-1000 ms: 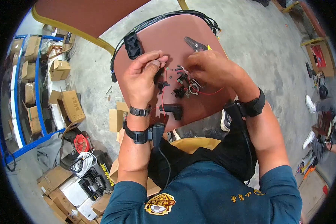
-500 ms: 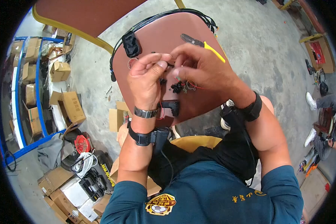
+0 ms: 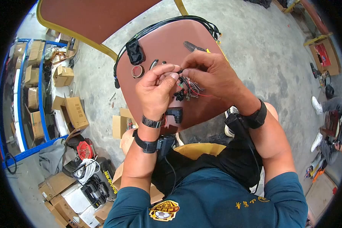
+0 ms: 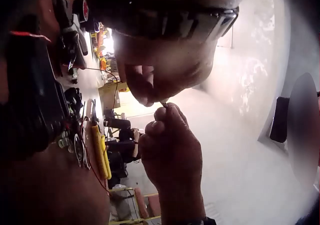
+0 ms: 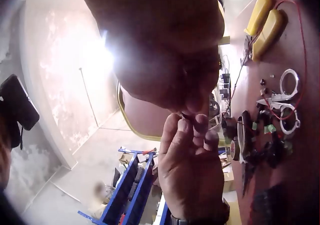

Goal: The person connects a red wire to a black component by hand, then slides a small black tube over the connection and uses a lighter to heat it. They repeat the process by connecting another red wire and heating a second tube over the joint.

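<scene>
1 tape roll (image 3: 137, 71) lies beyond the left hand (image 3: 155, 93); that hand, fingers curled, pinches 1 small dark piece (image 3: 180, 71). Wires (image 3: 194, 90) lie beneath, between both hands. Right hand (image 3: 214, 78), likewise curled, pinches the piece; pliers (image 3: 192, 46) lie beyond it.

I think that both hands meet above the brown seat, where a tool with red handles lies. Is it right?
The handles are yellow, not red, as the right wrist view shows; the left hand and the right hand do meet above the brown seat.
</scene>
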Demonstrator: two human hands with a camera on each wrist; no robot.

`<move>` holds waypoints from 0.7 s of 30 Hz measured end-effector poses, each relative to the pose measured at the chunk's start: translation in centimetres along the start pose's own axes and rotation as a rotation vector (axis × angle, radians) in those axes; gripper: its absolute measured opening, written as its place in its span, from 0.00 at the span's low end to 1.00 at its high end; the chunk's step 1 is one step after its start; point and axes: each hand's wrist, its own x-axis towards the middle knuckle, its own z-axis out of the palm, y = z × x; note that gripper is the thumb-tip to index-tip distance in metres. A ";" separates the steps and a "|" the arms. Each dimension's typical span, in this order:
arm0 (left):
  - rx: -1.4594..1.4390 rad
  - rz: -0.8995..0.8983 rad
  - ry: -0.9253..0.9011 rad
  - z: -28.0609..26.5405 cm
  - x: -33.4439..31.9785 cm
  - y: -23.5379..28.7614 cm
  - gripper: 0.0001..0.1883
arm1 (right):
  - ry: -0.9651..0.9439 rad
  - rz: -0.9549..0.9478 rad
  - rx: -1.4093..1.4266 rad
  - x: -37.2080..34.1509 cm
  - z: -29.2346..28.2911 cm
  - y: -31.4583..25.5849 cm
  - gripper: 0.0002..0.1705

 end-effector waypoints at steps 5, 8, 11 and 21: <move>0.070 0.077 -0.016 0.2 0.1 -0.8 0.09 | 0.030 -0.010 0.035 0.3 -0.2 0.7 0.07; 0.061 0.058 -0.016 -0.2 0.1 -1.1 0.10 | 0.057 0.013 0.128 0.4 0.0 0.6 0.07; -0.040 0.043 0.043 0.0 0.0 -1.0 0.11 | 0.060 0.055 0.197 0.4 0.3 0.7 0.07; -0.030 0.084 -0.006 -0.3 -0.1 -0.8 0.13 | -0.038 0.163 0.150 0.5 0.2 0.7 0.09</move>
